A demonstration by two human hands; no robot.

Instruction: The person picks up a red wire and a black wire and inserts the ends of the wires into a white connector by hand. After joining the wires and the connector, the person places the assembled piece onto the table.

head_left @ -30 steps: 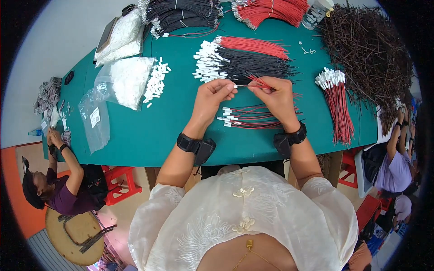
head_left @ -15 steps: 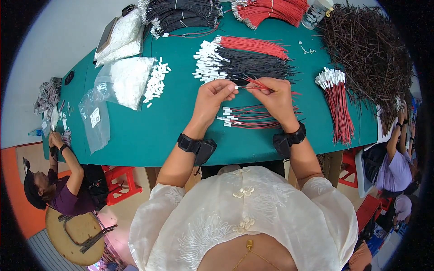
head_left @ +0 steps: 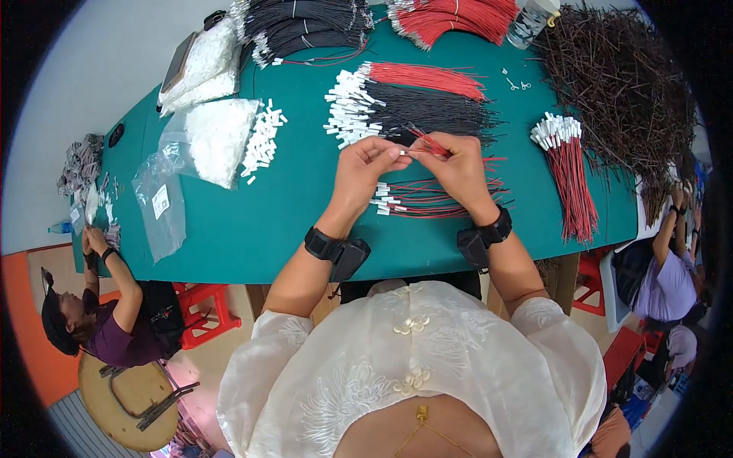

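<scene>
Over the middle of the green table, my left hand (head_left: 360,172) pinches a small white connector (head_left: 403,153) between thumb and fingers. My right hand (head_left: 460,169), closed right beside it, grips several thin red wires (head_left: 432,143); their far ends are hidden in my palm. Behind my hands lie a row of red wires (head_left: 427,79) and a row of black wires (head_left: 431,108), white connectors on their left ends. Nearer me, partly under my right wrist, a small group of red-and-black wires (head_left: 435,200) with white connectors lies on the table.
To the left, loose white connectors (head_left: 263,139) lie beside an open plastic bag (head_left: 220,141). A tied bundle of connectored red wires (head_left: 571,179) and a brown tangled pile (head_left: 618,91) are on the right. Black (head_left: 313,23) and red wire bundles (head_left: 458,21) lie at the back. A co-worker (head_left: 114,313) sits left.
My hands have drawn closer together, the right moving slightly left. The connector is now right against my right fingertips, and the stretch of wire between the hands has shortened.
</scene>
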